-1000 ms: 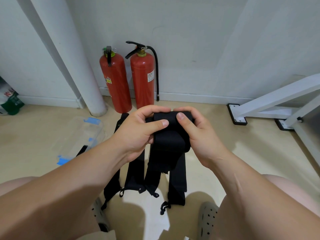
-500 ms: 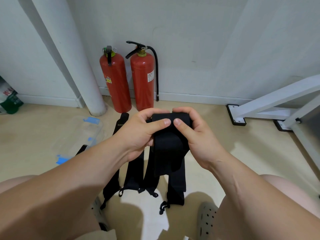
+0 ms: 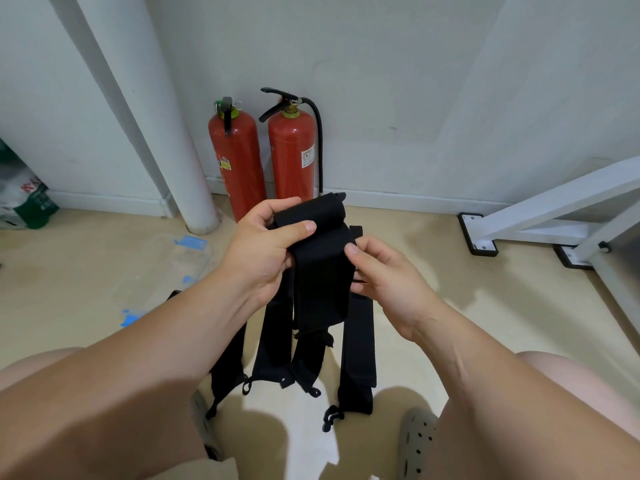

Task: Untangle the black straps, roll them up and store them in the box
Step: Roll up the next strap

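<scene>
**Strap half rolled, held up over the floor**

Both hands hold one wide black strap in the air, above the other black straps that lie on the floor. The top of the held strap is wound into a short roll whose axis runs left to right. Its loose tail hangs straight down from the roll toward the near side.

The left hand grips the roll, the thumb laid across its front and the fingers curled round behind. The right hand pinches the strap's right edge just below the roll, between thumb and fingers.

The straps on the floor lie side by side, their long axes running near to far, with small hooks at the near ends.

A clear plastic box with blue clips sits on the floor to the left, partly hidden by the left forearm and well apart from the held strap.

Two red fire extinguishers stand upright against the far wall, beside a white pipe. A white metal frame stands at the right. A grey clog shows near the bottom edge.
</scene>
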